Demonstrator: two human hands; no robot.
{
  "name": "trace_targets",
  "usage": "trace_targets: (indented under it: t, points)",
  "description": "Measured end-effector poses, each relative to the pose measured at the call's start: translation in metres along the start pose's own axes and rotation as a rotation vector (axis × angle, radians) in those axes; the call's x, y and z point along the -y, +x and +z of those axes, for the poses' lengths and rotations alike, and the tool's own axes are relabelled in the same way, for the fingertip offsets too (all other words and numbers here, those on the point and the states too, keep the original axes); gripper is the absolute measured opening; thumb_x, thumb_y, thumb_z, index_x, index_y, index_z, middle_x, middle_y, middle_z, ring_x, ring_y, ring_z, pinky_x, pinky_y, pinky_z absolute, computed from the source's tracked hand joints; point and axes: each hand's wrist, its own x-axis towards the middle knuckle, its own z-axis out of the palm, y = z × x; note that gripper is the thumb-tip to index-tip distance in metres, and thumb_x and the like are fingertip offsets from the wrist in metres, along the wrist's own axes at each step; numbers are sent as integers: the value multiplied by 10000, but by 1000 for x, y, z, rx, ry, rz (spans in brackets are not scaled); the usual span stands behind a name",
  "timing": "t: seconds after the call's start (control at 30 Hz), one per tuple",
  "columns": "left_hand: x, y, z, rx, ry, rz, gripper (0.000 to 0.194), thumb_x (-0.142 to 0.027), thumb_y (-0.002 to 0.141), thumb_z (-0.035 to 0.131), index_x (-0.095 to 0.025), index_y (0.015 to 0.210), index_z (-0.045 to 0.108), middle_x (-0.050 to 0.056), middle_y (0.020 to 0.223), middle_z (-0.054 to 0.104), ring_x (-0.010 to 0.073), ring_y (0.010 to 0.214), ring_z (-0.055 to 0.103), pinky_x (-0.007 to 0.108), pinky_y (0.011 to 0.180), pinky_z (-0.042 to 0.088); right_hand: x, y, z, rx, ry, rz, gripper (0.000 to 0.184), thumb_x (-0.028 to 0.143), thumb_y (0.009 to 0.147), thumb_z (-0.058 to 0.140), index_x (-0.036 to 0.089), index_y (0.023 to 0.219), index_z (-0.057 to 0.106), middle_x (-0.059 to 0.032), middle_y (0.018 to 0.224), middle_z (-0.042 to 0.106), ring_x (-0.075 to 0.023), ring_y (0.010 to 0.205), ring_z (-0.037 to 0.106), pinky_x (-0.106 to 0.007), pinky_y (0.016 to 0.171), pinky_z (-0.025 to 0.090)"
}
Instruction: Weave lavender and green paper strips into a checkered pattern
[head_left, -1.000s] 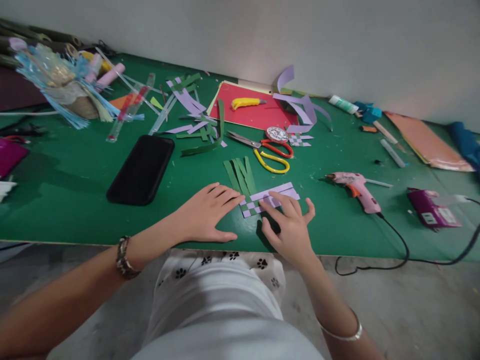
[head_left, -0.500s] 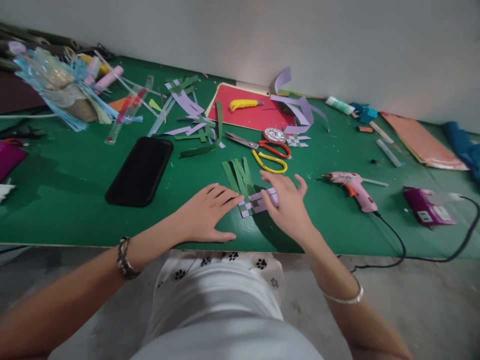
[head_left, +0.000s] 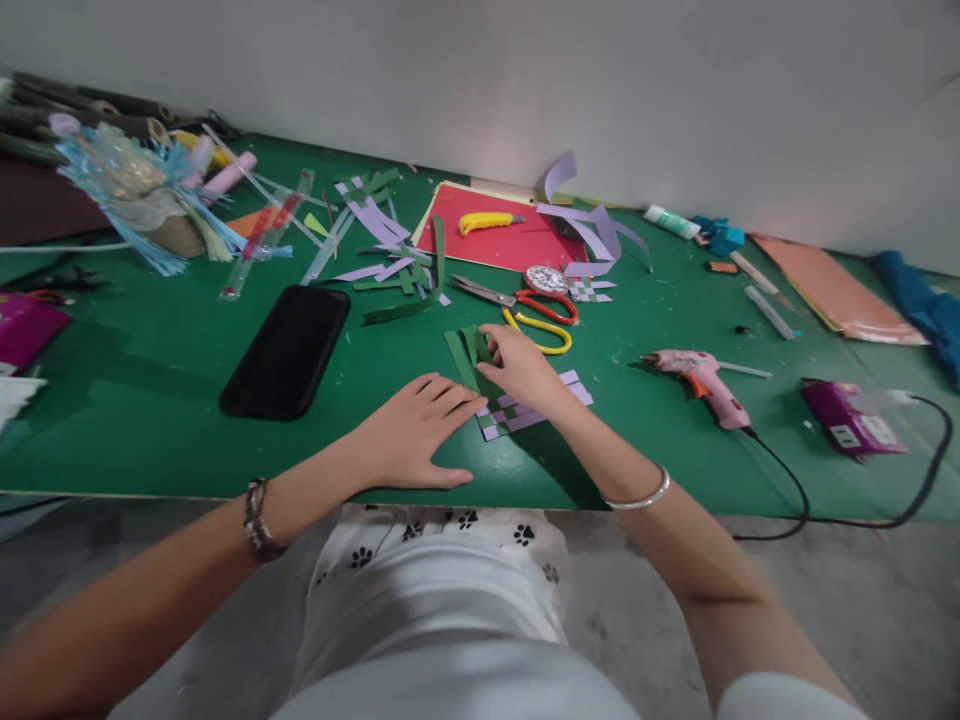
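Head view. My right hand point(head_left: 519, 368) has moved from the lilac ends point(head_left: 579, 388) to the green strips point(head_left: 460, 358), shifting work there; its fingers curl, hold uncertain. My left hand point(head_left: 416, 430) lies flat, gripping nothing, beside the woven paper point(head_left: 501, 421) near the table's point(head_left: 150, 430) front edge.

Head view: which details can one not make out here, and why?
In the head view:
Woven paper: part is hidden behind the right hand.
Green strips: the curled right hand hides whether its fingers grip them.
Purple box at right: print too small.
Blue cloth: cut off by the frame's right edge.
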Motion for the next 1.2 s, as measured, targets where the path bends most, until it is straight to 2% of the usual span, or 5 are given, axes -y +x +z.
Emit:
trace_targets:
  t: [0.27, 0.43, 0.63, 0.83, 1.2]
  points:
    - [0, 0, 0, -4, 6, 12, 684, -556, 767, 491, -125, 1293, 416, 124, 1161, 521, 283, 1046, 433, 423, 938, 301, -11, -1, -5, -115, 259, 29, 436, 113, 677, 515, 121, 1108, 455, 40, 685, 441, -100, 572, 460, -262, 612, 419]
    - [1, 0, -1, -5, 10, 10, 668, -556, 760, 494, -130, 1272, 442, 124, 1172, 518, 281, 1052, 430, 420, 938, 305, -21, -2, -7, -165, 238, 10, 467, 131, 673, 555, 164, 1124, 441, 29, 744, 479, -86, 556, 470, -269, 621, 436]
    - [1, 0, -1, -5, 7, 7, 663, -551, 761, 493, -135, 1274, 438, 122, 1164, 520, 278, 1052, 435, 414, 941, 301, -18, -8, -9, -127, 183, 23, 551, 148, 667, 583, 158, 1193, 419, -9, 808, 527, -113, 617, 505, -296, 650, 463]
    - [1, -1, 1, -19, 9, 8, 670, -558, 769, 482, -129, 1281, 432, 125, 1175, 512, 282, 1062, 424, 416, 950, 288, -11, -29, -19, -11, 150, 48, 580, 78, 678, 513, 182, 1242, 424, -12, 793, 543, -122, 624, 533, -296, 652, 475]
    - [0, -1, 1, -12, -1, 5, 662, -554, 777, 471, -129, 1282, 427, 126, 1174, 512, 283, 1065, 420, 423, 944, 297, -11, -43, -13, -36, 123, -1, 575, 57, 680, 426, 154, 1247, 433, -70, 930, 576, -136, 706, 557, -340, 744, 489]
